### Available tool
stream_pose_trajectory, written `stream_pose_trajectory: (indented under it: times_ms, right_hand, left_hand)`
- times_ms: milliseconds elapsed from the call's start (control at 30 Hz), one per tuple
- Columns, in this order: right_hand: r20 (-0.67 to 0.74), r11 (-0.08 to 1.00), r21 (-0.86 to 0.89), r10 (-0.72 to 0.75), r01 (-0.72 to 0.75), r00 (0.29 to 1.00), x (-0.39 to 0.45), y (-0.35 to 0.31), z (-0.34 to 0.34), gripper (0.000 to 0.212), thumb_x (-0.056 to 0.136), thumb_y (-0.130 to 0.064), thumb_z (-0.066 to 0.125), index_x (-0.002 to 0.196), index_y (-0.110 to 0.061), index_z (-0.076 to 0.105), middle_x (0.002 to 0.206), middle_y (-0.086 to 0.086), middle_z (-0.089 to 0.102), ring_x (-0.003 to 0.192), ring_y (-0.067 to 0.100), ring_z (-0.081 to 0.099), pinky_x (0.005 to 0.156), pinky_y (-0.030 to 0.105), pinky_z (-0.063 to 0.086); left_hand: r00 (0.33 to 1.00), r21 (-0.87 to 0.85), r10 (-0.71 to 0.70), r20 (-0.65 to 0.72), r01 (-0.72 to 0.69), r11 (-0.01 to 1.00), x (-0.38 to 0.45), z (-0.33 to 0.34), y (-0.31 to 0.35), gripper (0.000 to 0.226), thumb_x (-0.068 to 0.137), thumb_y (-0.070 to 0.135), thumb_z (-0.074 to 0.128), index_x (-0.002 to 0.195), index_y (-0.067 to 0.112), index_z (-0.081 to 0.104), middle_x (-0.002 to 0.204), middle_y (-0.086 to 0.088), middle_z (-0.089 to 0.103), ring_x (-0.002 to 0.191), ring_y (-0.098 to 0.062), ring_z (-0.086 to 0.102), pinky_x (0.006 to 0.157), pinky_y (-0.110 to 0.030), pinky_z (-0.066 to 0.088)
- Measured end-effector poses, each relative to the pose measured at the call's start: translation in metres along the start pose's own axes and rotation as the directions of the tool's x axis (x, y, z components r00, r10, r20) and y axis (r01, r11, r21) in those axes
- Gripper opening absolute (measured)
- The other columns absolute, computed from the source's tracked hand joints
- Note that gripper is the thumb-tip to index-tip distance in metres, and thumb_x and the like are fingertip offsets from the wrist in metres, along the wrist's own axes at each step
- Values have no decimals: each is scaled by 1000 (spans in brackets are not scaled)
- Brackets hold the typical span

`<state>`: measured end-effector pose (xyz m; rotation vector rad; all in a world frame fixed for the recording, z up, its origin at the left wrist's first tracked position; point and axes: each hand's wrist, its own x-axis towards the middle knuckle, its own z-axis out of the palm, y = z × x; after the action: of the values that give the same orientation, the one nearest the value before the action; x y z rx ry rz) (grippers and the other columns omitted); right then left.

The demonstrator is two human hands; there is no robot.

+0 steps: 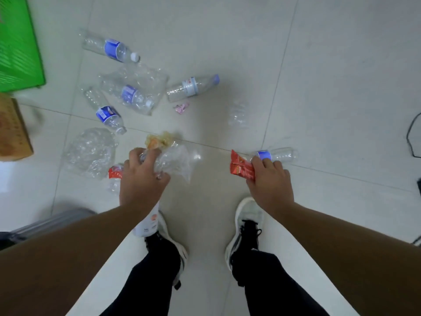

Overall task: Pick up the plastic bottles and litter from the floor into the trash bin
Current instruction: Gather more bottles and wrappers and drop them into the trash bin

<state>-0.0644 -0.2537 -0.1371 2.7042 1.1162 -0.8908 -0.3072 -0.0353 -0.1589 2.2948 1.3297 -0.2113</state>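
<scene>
Green bin (16,49), red wrapper (242,171).

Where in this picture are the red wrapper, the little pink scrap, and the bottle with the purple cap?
red wrapper (241,171): head view, middle of the packet in the right hand.
pink scrap (181,107): head view, its centre, on the floor.
bottle with the purple cap (190,87): head view, on its white label.

Glossy pale floor tiles (250,42) carry soft reflections between thin grout lines. Clear, crinkled plastic bottles (109,47) with shiny blue printed labels lie far left, beside a crumpled transparent plastic bag (91,151) that glints. A shiny red foil-like wrapper (240,168) sits creased at right. The green bin (16,46), far left, shows ribbed, smooth plastic. Near it, a matt brown cardboard box (11,131). White knit-look shoes (247,215) appear matt.
</scene>
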Motion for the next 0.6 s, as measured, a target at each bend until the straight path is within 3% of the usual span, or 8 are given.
stream_pose_trajectory:
  times_ms: [100,267,500,600]
  right_hand:
    - [12,992,75,105,-105,994,-37,22,-33,34,96,-33,60,125,-15,58,104,8,65,98,36,60,81,46,49]
    - [36,951,225,210,-213,977,-78,67,-76,27,92,-23,61,116,-15,51,90,3,57,81,34,62,72,44,51]
    - [49,952,221,206,-212,977,-71,109,-98,27,89,-25,62,114,-20,51,91,4,52,73,33,57,68,43,51]
    - [-11,978,127,165,-163,986,-41,118,-80,51,85,-25,68,133,-21,52,104,7,54,75,32,62,69,43,57]
  left_hand:
    - [999,12,5,43,-6,1000,-22,-28,27,64,74,38,61,138,39,55,140,-6,42,111,-44,53,80,-50,51]
    - [993,39,69,98,-74,997,-37,-59,72,63,77,35,67,139,36,55,140,-10,44,112,-44,56,89,-55,48]
    - [985,5,159,73,-160,987,-24,-63,126,63,79,27,74,139,34,58,137,-10,47,111,-41,58,80,-48,48]
    - [979,-4,181,97,-181,983,3,-36,131,64,78,27,75,140,34,58,136,-11,47,110,-41,57,85,-51,52]
